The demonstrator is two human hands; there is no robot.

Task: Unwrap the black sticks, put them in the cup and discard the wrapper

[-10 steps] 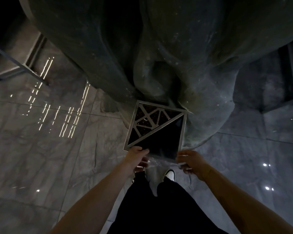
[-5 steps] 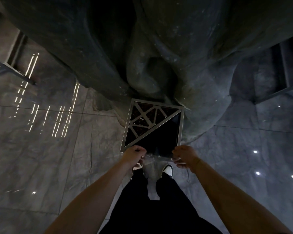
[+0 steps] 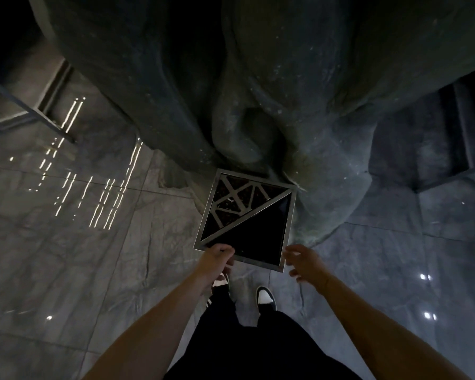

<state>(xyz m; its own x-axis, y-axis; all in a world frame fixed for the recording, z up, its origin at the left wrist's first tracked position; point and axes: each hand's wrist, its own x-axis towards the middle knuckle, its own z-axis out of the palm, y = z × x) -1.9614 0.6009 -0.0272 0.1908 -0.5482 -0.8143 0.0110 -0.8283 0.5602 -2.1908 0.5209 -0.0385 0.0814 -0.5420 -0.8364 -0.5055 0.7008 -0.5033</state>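
Two hands over a square metal bin top, beside a dark rock.
Left hand (image 3: 217, 255) curled at the near left corner of the bin (image 3: 287, 229), contents too dark to tell; right hand (image 3: 303, 260) apart at the near right corner, fingers spread, empty. Wrapper, sticks and cup not made out.

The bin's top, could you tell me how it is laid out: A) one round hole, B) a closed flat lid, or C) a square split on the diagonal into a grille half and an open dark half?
C: the bin has a square metal rim, with a diagonal bar dividing a patterned grille from an open dark triangle nearest the hands.
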